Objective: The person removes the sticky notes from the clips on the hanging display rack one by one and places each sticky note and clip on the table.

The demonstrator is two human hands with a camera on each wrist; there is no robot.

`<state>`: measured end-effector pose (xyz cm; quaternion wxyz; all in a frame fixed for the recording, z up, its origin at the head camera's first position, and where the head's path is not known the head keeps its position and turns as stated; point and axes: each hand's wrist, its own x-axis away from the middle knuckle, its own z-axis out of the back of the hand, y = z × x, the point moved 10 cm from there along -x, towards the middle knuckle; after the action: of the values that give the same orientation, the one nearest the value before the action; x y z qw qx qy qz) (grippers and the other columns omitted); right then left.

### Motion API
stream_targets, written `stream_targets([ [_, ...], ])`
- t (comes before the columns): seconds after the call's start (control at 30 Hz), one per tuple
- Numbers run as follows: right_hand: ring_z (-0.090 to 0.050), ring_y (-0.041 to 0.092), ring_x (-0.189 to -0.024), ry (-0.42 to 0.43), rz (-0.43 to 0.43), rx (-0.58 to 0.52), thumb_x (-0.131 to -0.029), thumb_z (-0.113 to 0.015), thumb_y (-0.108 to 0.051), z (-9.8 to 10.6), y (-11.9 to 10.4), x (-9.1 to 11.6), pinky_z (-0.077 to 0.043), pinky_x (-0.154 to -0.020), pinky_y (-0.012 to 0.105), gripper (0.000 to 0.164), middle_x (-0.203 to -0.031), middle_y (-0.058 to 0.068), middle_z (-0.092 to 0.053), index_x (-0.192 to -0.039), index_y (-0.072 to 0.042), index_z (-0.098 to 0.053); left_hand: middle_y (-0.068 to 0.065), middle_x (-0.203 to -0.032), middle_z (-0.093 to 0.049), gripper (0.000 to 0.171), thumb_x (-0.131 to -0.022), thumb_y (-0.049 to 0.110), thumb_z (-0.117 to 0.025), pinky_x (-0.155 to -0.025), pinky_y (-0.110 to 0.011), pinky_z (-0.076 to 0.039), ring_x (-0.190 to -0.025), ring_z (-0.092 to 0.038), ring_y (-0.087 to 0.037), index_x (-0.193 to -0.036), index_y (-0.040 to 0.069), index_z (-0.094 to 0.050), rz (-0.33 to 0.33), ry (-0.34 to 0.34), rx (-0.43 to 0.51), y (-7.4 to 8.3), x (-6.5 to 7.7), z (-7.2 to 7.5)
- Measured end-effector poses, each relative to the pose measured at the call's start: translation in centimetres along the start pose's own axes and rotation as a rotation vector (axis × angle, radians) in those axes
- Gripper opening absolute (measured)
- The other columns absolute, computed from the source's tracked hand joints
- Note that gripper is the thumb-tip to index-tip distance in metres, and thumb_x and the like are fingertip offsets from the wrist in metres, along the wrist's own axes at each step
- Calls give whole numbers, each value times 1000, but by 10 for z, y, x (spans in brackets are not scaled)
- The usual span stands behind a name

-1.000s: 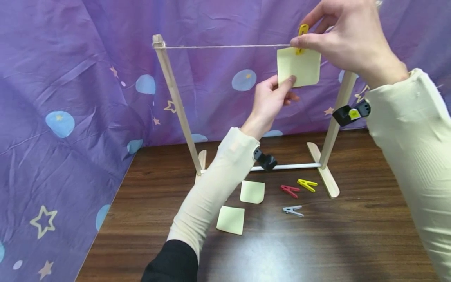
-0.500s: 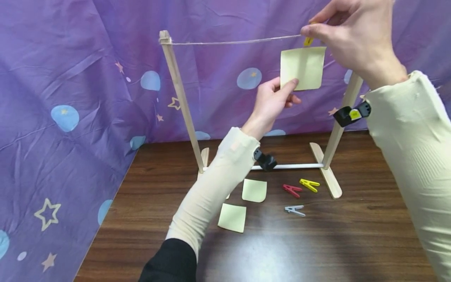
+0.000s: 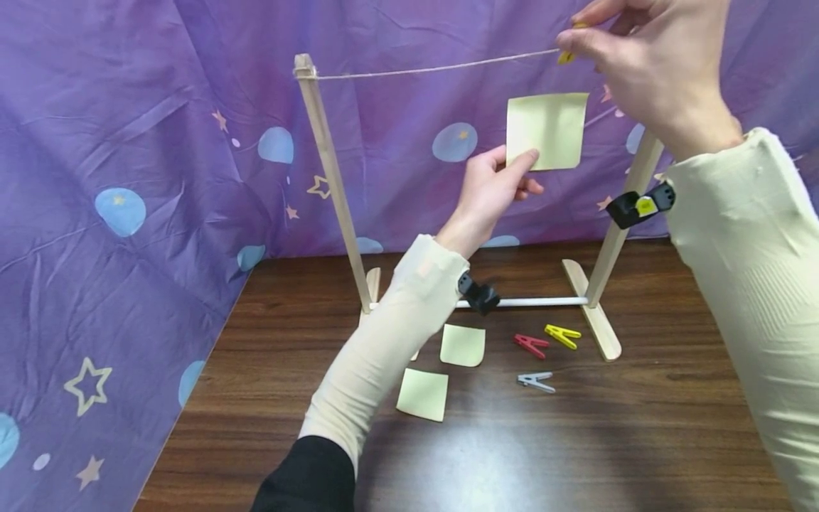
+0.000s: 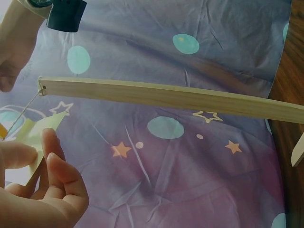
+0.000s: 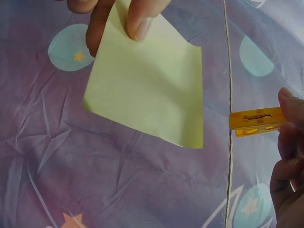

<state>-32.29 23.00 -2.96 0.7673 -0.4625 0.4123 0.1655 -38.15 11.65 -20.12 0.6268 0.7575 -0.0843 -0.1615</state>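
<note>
My left hand [image 3: 489, 186] pinches a pale yellow sticky note [image 3: 552, 126] by its lower left part, thumb in front and fingers behind. Up and to the right, my right hand [image 3: 668, 71] pinches a yellow clothespin [image 5: 256, 121] between thumb and fingers. In the right wrist view the clothespin's tip sits right at the string [image 5: 230, 71], and a gap separates it from the note. The string [image 3: 435, 70] slants upward from the left post toward my right hand, which hides its far end. In the left wrist view the note [image 4: 35, 135] looks bent.
A wooden frame with a left post [image 3: 333, 178], a right post [image 3: 623, 220] and a white bottom bar [image 3: 540, 302] stands on the table [image 3: 608, 441]. Before it lie two sticky notes [image 3: 463, 345], a red clothespin [image 3: 531, 345], a yellow one [image 3: 563, 336] and a grey one [image 3: 535, 382].
My right hand has moved up and right with the clothespin, which earlier overlapped the note's top edge and is now apart from it. The string has risen with it; the note is slightly lower.
</note>
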Motion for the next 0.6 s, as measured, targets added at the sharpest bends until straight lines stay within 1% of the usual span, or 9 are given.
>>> stream_targets([
  [0.1, -62, 1, -55, 23, -43, -50, -76, -78, -3, 3, 3, 0, -40, -44, 12, 11, -71, -14, -70, -84, -10, -73, -2, -62, -59, 22, -96, 13, -59, -56, -16, -48, -53, -59, -8, -105, -6, -63, 1, 1, -4, -1, 1, 1],
  [0.13, -61, 1, -54, 31, -45, -52, -76, -79, -3, 4, 3, 0, -40, -45, 12, 13, -71, -13, -70, -85, -11, -73, -2, -61, -59, 21, -96, 13, -59, -56, -16, -48, -53, -59, -7, -105, -6, -63, 0, 0, -6, -1, 1, 1],
  [0.2, -61, 1, -55, 39, -41, -47, -75, -79, -3, 6, 1, 1, -42, -47, 11, 17, -73, -13, -70, -88, -12, -72, -2, -62, -59, 20, -96, 13, -59, -56, -16, -48, -54, -60, -8, -104, -5, -63, -2, -2, -6, -1, 2, 2],
  [0.27, -60, -1, -57, 40, -13, -6, -77, -79, -5, 8, -4, 1, -43, -51, 11, 17, -74, -16, -68, -90, -13, -72, -2, -63, -60, 19, -96, 12, -59, -56, -16, -48, -54, -60, -8, -103, -5, -63, -5, -4, -7, 0, 3, 2],
  [0.33, -60, -1, -60, 58, 4, 4, -76, -80, -6, 10, -7, 2, -45, -57, 11, 19, -76, -17, -68, -92, -13, -72, -2, -64, -60, 18, -95, 12, -60, -57, -16, -48, -54, -60, -8, -102, -5, -63, -6, -5, -8, 1, 4, 3],
  [0.4, -60, -1, -62, 69, 4, 10, -76, -81, -8, 11, -7, 3, -46, -62, 12, 19, -77, -17, -69, -92, -13, -73, -2, -64, -60, 18, -95, 11, -60, -57, -16, -48, -55, -60, -8, -102, -5, -63, -7, -4, -11, 1, 4, 3],
  [0.47, -61, 0, -63, 82, 25, 4, -75, -82, -8, 13, -9, 4, -47, -64, 12, 20, -78, -15, -70, -93, -12, -73, -2, -64, -60, 18, -95, 11, -60, -57, -16, -48, -55, -60, -8, -102, -5, -63, -7, -4, -18, 2, 6, 4],
  [0.5, -62, 0, -64, 84, 50, 10, -75, -82, -9, 13, -11, 4, -47, -65, 12, 21, -80, -14, -71, -94, -12, -73, -2, -63, -60, 17, -95, 11, -60, -58, -16, -48, -55, -60, -8, -102, -5, -63, -8, -5, -23, 2, 6, 4],
  [0.6, -61, -1, -61, 76, 149, 64, -78, -80, -12, 14, -20, 8, -47, -61, 12, 21, -84, -12, -73, -98, -12, -73, -2, -62, -60, 16, -94, 9, -60, -59, -17, -49, -57, -61, -8, -102, -5, -63, -23, -21, -31, 5, 9, 5],
])
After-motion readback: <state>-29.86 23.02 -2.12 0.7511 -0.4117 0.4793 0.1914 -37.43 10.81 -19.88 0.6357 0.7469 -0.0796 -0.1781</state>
